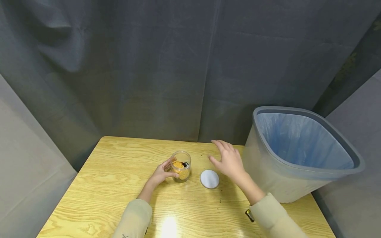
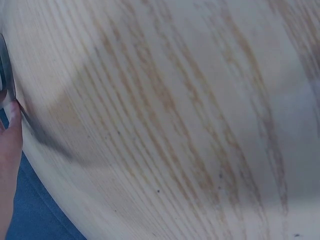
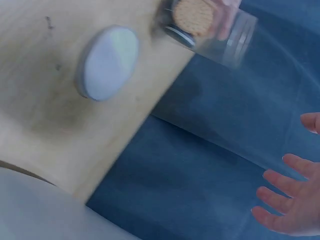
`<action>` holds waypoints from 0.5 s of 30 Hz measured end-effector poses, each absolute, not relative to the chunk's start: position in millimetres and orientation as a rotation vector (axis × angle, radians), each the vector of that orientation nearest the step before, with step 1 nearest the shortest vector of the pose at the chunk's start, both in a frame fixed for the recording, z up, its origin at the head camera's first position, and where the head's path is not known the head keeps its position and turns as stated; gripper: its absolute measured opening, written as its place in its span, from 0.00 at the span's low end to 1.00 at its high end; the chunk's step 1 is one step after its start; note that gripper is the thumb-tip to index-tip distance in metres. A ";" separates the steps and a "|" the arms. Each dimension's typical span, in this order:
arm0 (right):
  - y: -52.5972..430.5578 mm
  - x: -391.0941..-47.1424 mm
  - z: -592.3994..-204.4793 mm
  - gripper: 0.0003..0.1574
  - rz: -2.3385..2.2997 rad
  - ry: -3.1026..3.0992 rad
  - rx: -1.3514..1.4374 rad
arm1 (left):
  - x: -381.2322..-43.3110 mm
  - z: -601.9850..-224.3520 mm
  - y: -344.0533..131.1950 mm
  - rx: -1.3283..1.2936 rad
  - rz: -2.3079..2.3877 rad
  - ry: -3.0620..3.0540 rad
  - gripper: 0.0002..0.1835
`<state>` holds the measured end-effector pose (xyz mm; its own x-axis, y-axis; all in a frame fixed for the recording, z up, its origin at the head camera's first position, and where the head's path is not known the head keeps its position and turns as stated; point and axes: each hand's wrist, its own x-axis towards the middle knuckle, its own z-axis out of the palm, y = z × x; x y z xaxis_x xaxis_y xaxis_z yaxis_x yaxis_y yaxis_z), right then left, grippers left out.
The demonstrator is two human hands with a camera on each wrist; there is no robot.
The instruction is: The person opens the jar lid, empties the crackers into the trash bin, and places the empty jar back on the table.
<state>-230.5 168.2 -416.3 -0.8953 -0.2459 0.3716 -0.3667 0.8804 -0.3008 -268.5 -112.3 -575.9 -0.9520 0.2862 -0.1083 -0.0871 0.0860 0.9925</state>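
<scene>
A clear glass jar point(image 1: 180, 157) stands at the middle of the table, held by my left hand point(image 1: 161, 172) with thumb and fingers round its side. Inside it are a round, biscuit-like orange piece point(image 3: 193, 17) and a small black-and-white item point(image 1: 185, 164). To the jar's right a white round lid point(image 1: 209, 179) lies flat on the table. My right hand point(image 1: 228, 161) hovers up and right of the lid, fingers spread and holding nothing. In the left wrist view only part of the left hand point(image 2: 11, 165) shows at the edge.
At the right stands a large bin point(image 1: 285, 185) with a grey rim and a blue liner point(image 1: 303, 138). The wooden table point(image 1: 119, 188) ends at a dark curtain point(image 1: 154, 82) behind. Small dark specks mark the tabletop near the lid.
</scene>
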 end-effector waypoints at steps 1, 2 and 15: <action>168.3 -229.8 -412.3 0.35 0.529 -2.716 0.461 | -268.5 -575.8 -112.3 0.200 1.945 2.093 0.45; 168.3 -229.2 -408.7 0.34 0.526 -2.705 0.464 | -268.7 -575.9 -112.4 0.199 1.946 2.092 0.45; 171.1 -216.1 -368.8 0.33 0.459 -2.568 0.516 | -267.1 -571.5 -113.9 0.197 1.956 2.084 0.45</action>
<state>-216.1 171.1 -368.8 -0.8150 -0.2734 0.5109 -0.4333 0.8729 -0.2242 -267.1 -113.9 -571.5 -0.9527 0.2845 -0.1064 -0.0883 0.0759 0.9932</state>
